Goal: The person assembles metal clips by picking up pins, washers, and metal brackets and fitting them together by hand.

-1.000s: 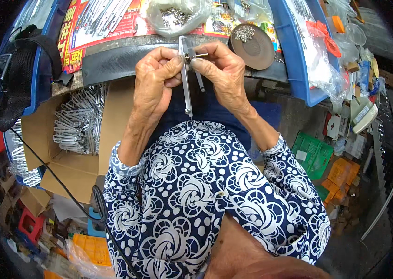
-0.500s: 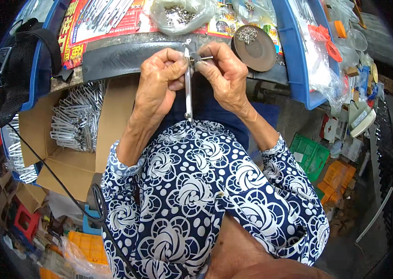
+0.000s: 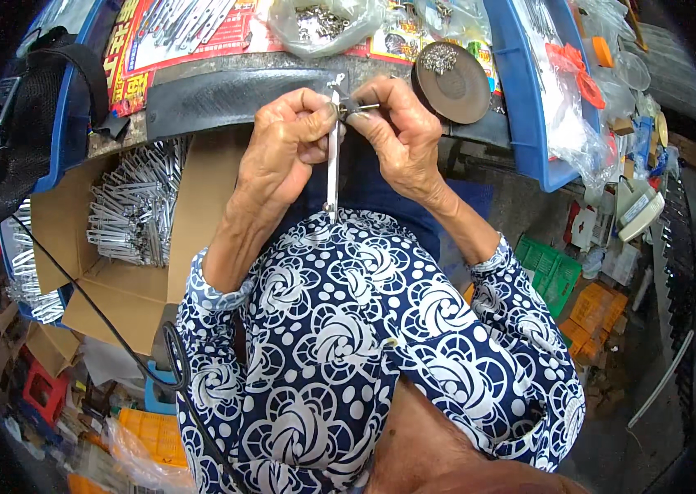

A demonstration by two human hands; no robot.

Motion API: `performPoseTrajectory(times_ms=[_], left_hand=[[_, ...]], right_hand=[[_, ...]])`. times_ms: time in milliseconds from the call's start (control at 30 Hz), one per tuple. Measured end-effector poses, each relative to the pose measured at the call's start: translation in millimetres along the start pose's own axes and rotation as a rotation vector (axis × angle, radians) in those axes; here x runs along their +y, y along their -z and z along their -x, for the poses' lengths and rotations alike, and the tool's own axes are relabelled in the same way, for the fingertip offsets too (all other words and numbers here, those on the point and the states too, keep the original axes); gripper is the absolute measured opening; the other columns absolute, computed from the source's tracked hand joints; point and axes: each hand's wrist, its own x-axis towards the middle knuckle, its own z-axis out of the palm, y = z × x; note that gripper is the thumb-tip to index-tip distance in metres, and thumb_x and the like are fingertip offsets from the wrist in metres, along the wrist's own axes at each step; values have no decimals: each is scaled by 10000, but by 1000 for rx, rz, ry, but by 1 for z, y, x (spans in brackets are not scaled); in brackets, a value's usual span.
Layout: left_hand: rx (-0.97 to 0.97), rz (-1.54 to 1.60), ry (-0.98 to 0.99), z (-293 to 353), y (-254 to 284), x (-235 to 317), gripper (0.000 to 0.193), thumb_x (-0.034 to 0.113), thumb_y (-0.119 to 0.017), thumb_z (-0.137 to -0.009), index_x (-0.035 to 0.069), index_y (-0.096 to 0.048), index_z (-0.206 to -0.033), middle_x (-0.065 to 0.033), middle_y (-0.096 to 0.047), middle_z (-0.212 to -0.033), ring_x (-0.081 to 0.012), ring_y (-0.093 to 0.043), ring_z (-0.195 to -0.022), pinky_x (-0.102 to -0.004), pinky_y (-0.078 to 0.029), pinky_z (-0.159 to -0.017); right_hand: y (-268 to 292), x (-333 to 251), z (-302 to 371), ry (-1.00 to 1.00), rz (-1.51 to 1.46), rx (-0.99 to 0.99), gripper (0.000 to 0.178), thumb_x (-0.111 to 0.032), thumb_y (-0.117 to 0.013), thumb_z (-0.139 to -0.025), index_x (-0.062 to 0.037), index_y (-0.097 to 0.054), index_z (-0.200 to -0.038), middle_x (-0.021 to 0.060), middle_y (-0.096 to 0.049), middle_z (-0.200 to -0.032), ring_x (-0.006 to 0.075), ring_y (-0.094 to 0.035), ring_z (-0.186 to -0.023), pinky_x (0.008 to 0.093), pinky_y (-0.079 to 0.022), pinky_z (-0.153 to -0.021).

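Observation:
My left hand is closed, its thumb and fingers pinching a long narrow metal strip that hangs upright in front of my chest. Close beside it, my right hand pinches a small metal piece with a thin pin that points to the right. The pin piece meets the strip near its upper part; my fingertips hide the exact joint. A small fitting shows at the strip's lower end. Just beyond my hands runs the dark curved edge pad of the bench.
On the bench are a clear bag of small metal parts, a brown round dish with tiny pieces, and several metal strips. Blue trays flank it. A cardboard box of metal strips stands at lower left.
Both hands have shifted very slightly, and the strip's lower end has swung a little to the left. The grip of each hand looks the same.

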Motion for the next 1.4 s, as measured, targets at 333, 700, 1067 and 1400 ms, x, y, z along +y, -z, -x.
performPoseTrajectory(times_ms=[333,700,1067,1400], left_hand=[[-27,21,-47,-6,4,-7,73,59,-567,-774,23,-514,-738,-34,-531,-642,-49,-408,-484,-151,-258,-410],[40,-80,-204,-3,-2,-3,76,9,-565,-764,11,-492,-786,-18,-516,-622,-40,-395,-468,-152,-246,-413],[81,-70,-232,-6,-1,-7,64,10,-568,-763,13,-505,-756,0,-504,-610,-30,-377,-461,-157,-245,-406],[191,-219,-320,-7,-6,-8,69,10,-578,-747,11,-509,-749,3,-503,-593,-27,-389,-464,-158,-273,-411]], right_hand=[[1,4,-1,5,-33,-20,112,1,-546,-776,23,-499,-875,12,-514,-744,53,-472,-652,189,-401,-578],[0,4,-4,-239,-305,-62,136,-49,-535,-809,37,-495,-906,34,-549,-755,60,-520,-660,179,-416,-570],[1,9,-8,-374,-571,-128,174,-44,-546,-799,56,-482,-925,46,-549,-724,86,-525,-597,191,-416,-545],[-2,13,-7,-465,-777,-62,167,-26,-566,-782,40,-502,-922,56,-565,-729,100,-538,-610,197,-436,-570]])
